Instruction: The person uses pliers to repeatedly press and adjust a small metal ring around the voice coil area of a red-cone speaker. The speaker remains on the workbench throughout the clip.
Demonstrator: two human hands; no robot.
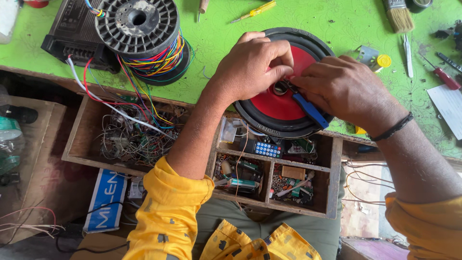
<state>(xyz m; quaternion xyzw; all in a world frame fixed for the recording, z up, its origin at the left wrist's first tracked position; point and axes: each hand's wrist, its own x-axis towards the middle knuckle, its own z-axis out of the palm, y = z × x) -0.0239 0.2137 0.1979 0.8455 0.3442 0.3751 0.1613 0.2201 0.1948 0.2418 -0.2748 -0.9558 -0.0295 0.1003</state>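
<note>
A round speaker [274, 103] with a red cone and black rim lies at the front edge of the green workbench [226, 29]. My left hand [250, 65] rests on the cone, its fingertips pinched at the metal centre [280, 88]. My right hand [344, 89] grips a blue-handled tool [310, 110] whose tip meets that centre. Both hands nearly touch over the middle of the speaker.
A black spool [139, 33] wound with coloured wires stands at the left beside a black box [72, 29]. A paintbrush [398, 14], screwdrivers [445, 78] and a yellow screwdriver [255, 10] lie about. An open wooden drawer [332, 168] below holds tangled wires and small parts.
</note>
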